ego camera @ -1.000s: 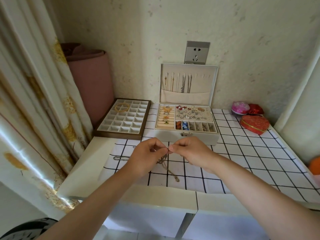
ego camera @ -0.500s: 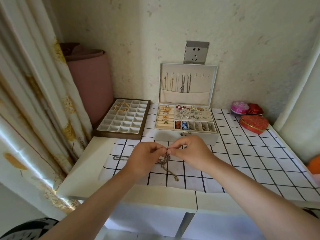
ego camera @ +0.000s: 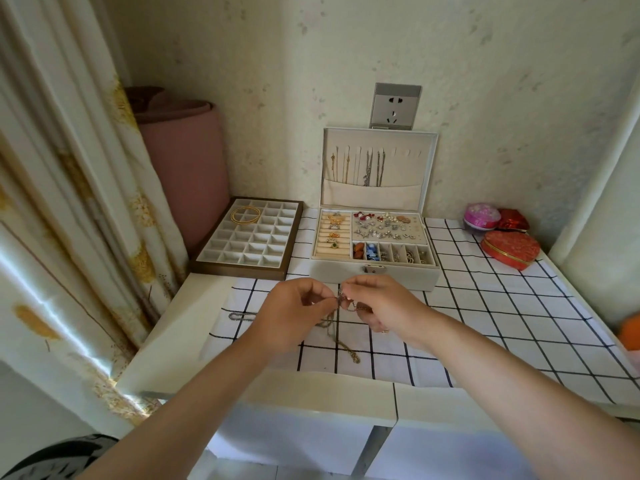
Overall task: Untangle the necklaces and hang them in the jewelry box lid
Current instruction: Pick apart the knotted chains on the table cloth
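The chain (ego camera: 348,349) hangs down and trails toward the viewer. The left hand (ego camera: 294,313) and right hand (ego camera: 379,306) both pinch its knot, fingers curled.

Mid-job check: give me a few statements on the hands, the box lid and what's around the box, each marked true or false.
1. The left hand and right hand both pinch the tangled necklaces above the checked cloth. True.
2. The jewelry box lid is closed. False: it stands open and upright, and hung necklaces are in it.
3. Gold bangles lie in the compartment tray. True.
4. The red heart-shaped box sits left of the jewelry box. False: it sits to the right.
5. A loose chain lies on the cloth beside the left hand. True.
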A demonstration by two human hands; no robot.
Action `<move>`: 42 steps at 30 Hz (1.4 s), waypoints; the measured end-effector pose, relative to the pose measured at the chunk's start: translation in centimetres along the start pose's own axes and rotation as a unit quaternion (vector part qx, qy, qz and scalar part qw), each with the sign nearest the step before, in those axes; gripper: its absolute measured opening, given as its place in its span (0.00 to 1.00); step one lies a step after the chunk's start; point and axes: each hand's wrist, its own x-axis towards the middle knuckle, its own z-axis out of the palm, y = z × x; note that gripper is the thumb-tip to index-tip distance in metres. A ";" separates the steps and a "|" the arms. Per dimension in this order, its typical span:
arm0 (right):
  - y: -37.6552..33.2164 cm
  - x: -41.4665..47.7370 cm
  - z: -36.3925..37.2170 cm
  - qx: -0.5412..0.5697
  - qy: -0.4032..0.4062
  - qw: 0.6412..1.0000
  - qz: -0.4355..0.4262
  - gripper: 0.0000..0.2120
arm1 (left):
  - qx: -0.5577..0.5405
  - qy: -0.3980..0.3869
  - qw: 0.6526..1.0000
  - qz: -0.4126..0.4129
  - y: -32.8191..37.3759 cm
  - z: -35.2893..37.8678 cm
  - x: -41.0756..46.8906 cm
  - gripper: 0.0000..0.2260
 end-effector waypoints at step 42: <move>-1.4 -0.4 -2.9 0.133 0.028 0.989 0.055 0.21 | -0.205 -0.089 0.973 -0.051 3.7 -0.3 0.5 0.12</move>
